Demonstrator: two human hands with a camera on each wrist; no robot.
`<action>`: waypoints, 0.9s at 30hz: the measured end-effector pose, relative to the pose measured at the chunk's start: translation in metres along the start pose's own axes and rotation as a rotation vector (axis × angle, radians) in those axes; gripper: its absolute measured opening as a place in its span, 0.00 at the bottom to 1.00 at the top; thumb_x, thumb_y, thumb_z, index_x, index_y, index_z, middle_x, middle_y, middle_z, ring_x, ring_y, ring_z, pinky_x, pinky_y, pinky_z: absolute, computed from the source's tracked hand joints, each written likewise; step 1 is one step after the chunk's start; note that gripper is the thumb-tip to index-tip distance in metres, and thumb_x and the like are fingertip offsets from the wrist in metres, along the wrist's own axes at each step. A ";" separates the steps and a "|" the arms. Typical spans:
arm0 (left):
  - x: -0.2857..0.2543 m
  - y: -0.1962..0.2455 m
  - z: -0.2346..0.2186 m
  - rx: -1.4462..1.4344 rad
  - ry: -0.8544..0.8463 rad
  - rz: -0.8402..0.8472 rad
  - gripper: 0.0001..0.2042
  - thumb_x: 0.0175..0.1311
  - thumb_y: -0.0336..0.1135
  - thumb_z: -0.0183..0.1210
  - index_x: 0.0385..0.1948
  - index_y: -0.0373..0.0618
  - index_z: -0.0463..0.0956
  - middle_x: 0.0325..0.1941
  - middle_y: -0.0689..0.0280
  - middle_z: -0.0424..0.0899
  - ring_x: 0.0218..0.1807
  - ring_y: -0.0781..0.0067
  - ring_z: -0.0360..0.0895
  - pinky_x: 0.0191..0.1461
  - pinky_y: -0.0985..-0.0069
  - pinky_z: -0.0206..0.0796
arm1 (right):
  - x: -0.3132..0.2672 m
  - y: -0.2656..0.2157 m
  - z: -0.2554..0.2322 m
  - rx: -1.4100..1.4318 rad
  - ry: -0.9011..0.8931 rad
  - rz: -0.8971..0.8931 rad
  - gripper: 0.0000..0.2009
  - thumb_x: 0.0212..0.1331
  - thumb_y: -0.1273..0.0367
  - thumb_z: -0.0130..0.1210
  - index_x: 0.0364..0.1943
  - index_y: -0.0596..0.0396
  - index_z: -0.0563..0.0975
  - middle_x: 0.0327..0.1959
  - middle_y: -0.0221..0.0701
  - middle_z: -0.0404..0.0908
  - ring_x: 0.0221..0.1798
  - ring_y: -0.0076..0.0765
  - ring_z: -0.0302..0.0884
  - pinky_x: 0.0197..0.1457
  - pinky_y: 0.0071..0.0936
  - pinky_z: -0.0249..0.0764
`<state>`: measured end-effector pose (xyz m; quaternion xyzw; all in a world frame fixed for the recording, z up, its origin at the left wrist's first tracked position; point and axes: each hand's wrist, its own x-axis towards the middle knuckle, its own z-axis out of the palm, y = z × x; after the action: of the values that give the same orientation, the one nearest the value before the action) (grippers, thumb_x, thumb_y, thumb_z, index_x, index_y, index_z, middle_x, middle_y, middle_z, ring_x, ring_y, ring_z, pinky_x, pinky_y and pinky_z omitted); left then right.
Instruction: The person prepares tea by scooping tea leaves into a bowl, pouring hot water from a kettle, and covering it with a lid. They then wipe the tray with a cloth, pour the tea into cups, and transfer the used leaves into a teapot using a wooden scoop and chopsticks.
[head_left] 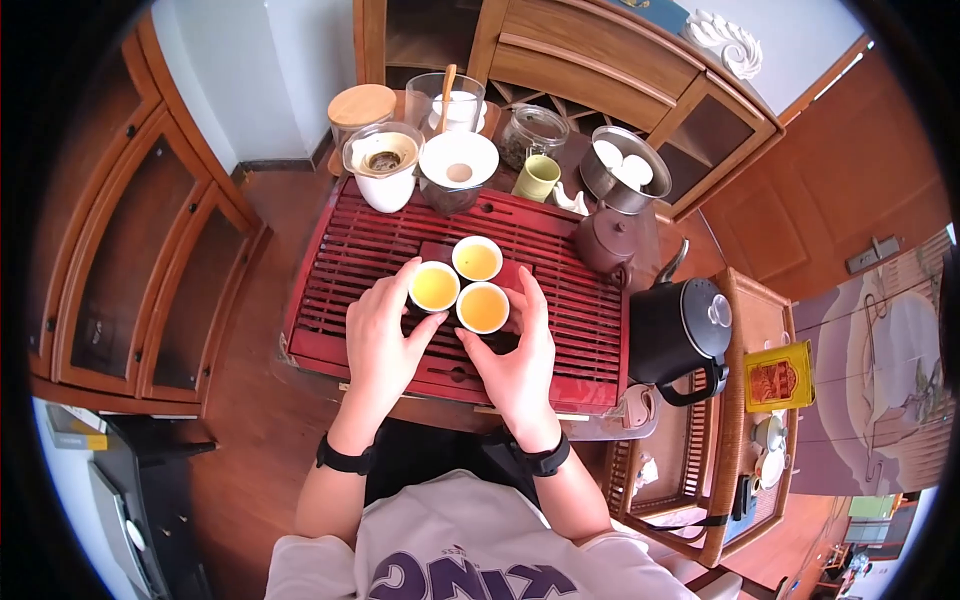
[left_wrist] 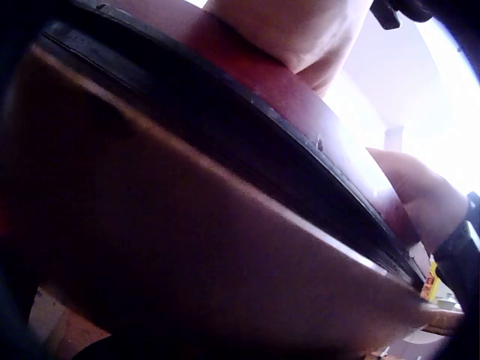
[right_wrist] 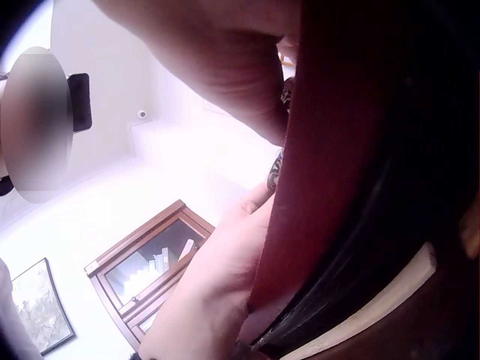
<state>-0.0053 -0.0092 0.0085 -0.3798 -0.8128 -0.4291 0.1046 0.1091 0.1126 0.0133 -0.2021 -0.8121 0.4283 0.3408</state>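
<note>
Three small cups of yellow tea stand close together on the red slatted tray (head_left: 340,255): a back cup (head_left: 477,259), a left cup (head_left: 435,287) and a right cup (head_left: 483,307). My left hand (head_left: 383,325) pinches the left cup between thumb and fingers. The right cup is pinched by my right hand (head_left: 518,360), thumb at its near side and fingers at its right. In the left wrist view the tray's edge hides the cups; part of my left hand (left_wrist: 300,30) shows above it. The right wrist view shows my right hand (right_wrist: 217,67) at the tray's side.
Behind the cups stand a white dripper cup (head_left: 385,190), a glass server with a white funnel (head_left: 458,165), a green cup (head_left: 537,178) and a steel bowl (head_left: 625,170). To the right are a brown teapot (head_left: 606,240) and a black kettle (head_left: 680,330).
</note>
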 end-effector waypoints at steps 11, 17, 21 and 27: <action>0.001 -0.006 0.005 -0.081 0.028 -0.045 0.31 0.45 0.31 0.74 0.57 0.44 0.75 0.30 0.63 0.81 0.27 0.66 0.77 0.34 0.68 0.69 | 0.000 0.000 0.000 0.019 -0.005 -0.011 0.43 0.48 0.75 0.69 0.70 0.56 0.58 0.53 0.42 0.80 0.54 0.44 0.82 0.55 0.35 0.79; 0.003 -0.003 0.006 -0.097 0.035 -0.057 0.31 0.44 0.31 0.75 0.56 0.43 0.76 0.29 0.62 0.82 0.27 0.65 0.77 0.34 0.68 0.69 | -0.001 0.001 0.000 0.029 0.005 -0.007 0.43 0.48 0.76 0.69 0.70 0.56 0.57 0.53 0.41 0.81 0.54 0.45 0.82 0.55 0.35 0.80; 0.002 -0.002 0.006 -0.103 0.036 -0.038 0.31 0.44 0.31 0.75 0.55 0.43 0.76 0.32 0.61 0.83 0.28 0.65 0.78 0.33 0.68 0.69 | -0.001 0.001 -0.001 0.031 0.001 -0.008 0.43 0.48 0.76 0.69 0.70 0.55 0.58 0.54 0.41 0.80 0.54 0.44 0.82 0.56 0.35 0.79; 0.001 0.002 0.002 -0.060 0.022 -0.013 0.33 0.44 0.31 0.75 0.58 0.44 0.74 0.41 0.61 0.83 0.33 0.65 0.79 0.38 0.68 0.71 | -0.002 0.000 -0.001 0.034 0.026 0.007 0.44 0.47 0.75 0.69 0.71 0.56 0.58 0.53 0.42 0.80 0.55 0.46 0.81 0.57 0.36 0.78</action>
<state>-0.0041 -0.0065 0.0095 -0.3725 -0.8010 -0.4580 0.0994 0.1111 0.1116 0.0128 -0.2045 -0.7995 0.4407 0.3534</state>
